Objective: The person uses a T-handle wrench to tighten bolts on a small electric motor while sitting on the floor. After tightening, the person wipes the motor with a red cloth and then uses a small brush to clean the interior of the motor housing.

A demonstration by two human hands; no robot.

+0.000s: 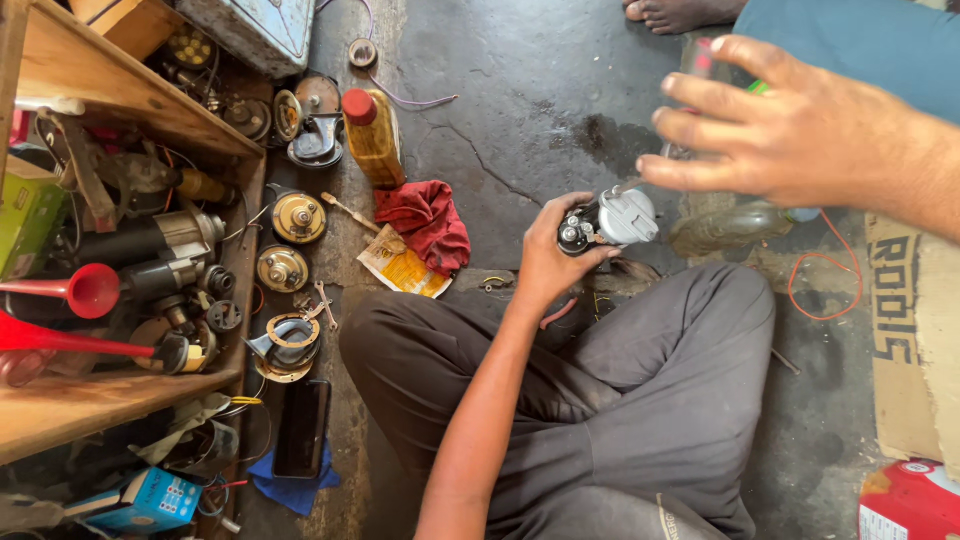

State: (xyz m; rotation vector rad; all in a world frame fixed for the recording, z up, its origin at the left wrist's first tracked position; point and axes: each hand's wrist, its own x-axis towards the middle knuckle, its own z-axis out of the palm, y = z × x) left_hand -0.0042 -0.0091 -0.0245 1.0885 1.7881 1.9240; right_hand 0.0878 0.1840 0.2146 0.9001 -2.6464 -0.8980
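Beside my grey trousers, a red rag lies crumpled by the amber bottle with its red cap; a yellow-orange paper sits just below that rag, a blue cloth farther down, red funnels left on the brown wooden shelf

Stained concrete floor: red rag, oil bottle
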